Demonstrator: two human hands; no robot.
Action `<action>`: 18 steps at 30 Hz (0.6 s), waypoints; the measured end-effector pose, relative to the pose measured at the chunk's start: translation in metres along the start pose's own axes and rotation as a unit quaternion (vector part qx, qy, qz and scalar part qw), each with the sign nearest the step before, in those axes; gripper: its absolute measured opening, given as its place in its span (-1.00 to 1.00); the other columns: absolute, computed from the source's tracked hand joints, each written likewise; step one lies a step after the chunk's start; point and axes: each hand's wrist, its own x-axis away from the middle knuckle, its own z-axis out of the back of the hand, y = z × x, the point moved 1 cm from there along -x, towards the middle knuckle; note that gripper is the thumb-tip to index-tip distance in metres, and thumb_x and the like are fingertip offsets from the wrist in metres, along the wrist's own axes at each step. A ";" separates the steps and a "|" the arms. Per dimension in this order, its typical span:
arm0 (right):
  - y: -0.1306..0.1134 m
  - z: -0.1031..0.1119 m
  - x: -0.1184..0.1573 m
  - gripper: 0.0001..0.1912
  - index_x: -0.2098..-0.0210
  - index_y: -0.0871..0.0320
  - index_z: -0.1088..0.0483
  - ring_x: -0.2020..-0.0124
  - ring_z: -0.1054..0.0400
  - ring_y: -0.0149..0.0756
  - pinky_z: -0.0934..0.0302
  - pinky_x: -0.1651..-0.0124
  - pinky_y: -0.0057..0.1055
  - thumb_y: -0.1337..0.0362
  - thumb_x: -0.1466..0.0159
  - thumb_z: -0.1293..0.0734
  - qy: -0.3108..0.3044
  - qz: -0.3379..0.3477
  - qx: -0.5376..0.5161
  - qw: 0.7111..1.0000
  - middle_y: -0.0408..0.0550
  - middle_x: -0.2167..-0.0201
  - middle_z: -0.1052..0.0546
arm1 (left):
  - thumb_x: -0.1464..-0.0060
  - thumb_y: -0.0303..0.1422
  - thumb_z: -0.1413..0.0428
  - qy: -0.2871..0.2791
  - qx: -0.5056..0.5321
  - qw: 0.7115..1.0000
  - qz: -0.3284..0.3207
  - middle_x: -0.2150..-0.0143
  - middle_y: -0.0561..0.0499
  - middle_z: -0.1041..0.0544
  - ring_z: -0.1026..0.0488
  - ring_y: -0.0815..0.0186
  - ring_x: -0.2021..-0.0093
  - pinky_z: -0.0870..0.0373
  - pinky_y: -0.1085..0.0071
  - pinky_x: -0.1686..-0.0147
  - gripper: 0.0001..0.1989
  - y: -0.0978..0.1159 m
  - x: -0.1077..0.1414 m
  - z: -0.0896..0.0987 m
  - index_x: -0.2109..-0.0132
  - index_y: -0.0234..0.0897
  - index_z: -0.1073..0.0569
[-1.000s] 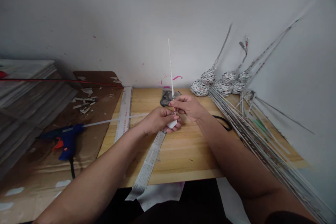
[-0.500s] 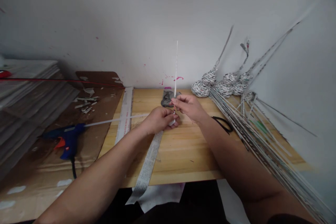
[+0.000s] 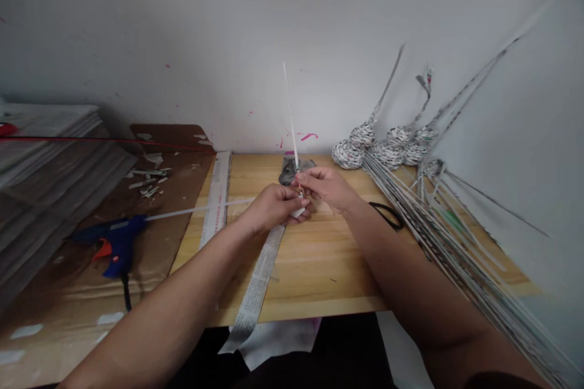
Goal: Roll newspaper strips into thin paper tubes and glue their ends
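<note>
Between my hands, over the middle of the wooden table, a thin white paper tube (image 3: 291,112) points up, leaning a little left. My right hand (image 3: 329,187) pinches its lower part between thumb and fingers. Just below and to the left, my left hand (image 3: 279,205) is closed on the end of a printed newspaper strip (image 3: 259,276), where it meets the tube. The strip hangs down across the table and over its front edge. Behind my hands lies a crumpled grey cloth (image 3: 288,169).
On the left are a blue glue gun (image 3: 122,243), paper scraps (image 3: 149,182) and a newspaper stack (image 3: 50,194). Another paper strip (image 3: 219,188) lies left of my hands. Woven paper shapes (image 3: 349,154), black scissors (image 3: 387,215) and many paper tubes (image 3: 429,225) are at the right.
The top of the paper tube has swung to the left, so it now leans where it stood nearly upright. Both hands have stayed almost in place.
</note>
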 end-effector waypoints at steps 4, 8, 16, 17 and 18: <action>-0.001 -0.002 0.000 -0.61 0.36 0.19 -0.50 0.56 -0.28 -0.48 -0.05 0.56 -0.52 -0.06 -0.11 -0.42 0.011 0.012 -0.008 1.000 -0.15 0.53 -0.48 | 0.13 -0.16 -0.33 0.058 0.085 0.995 -0.015 0.34 -0.09 -0.60 -0.54 0.32 0.40 -0.47 0.46 0.42 -0.67 0.000 -0.004 0.008 0.30 -0.36 -0.59; 0.002 -0.004 -0.001 -0.63 0.27 0.17 -0.45 0.49 -0.36 -0.44 0.00 0.58 -0.55 0.06 -0.04 -0.50 0.021 0.011 -0.001 1.000 -0.13 0.49 -0.53 | 0.03 -0.29 -0.29 0.120 0.178 0.976 -0.024 0.32 -0.10 -0.60 -0.54 0.32 0.36 -0.50 0.50 0.44 -0.79 0.005 -0.008 0.016 0.28 -0.36 -0.59; 0.007 -0.017 0.000 -0.73 0.46 0.19 -0.39 0.55 -0.28 -0.50 -0.05 0.56 -0.55 0.16 0.00 -0.49 0.043 -0.023 -0.034 0.998 -0.22 0.58 -0.43 | -0.07 -0.36 -0.20 0.106 0.228 0.968 -0.012 0.35 -0.08 -0.56 -0.52 0.34 0.40 -0.52 0.50 0.49 -0.81 0.006 -0.009 0.018 0.17 -0.34 -0.60; 0.007 -0.018 0.000 -0.73 0.49 0.18 -0.37 0.55 -0.27 -0.50 -0.06 0.56 -0.54 0.16 0.00 -0.48 0.048 -0.021 -0.034 0.998 -0.23 0.59 -0.42 | -0.07 -0.35 -0.20 0.108 0.223 0.969 -0.010 0.34 -0.08 -0.56 -0.53 0.34 0.40 -0.52 0.51 0.49 -0.80 0.006 -0.009 0.018 0.16 -0.33 -0.60; 0.007 -0.018 -0.001 -0.73 0.50 0.18 -0.36 0.56 -0.26 -0.51 -0.06 0.55 -0.54 0.16 0.00 -0.48 0.052 -0.019 -0.034 0.998 -0.23 0.59 -0.42 | -0.07 -0.34 -0.21 0.109 0.217 0.970 -0.011 0.33 -0.09 -0.57 -0.52 0.34 0.40 -0.51 0.51 0.50 -0.80 0.006 -0.008 0.018 0.16 -0.33 -0.60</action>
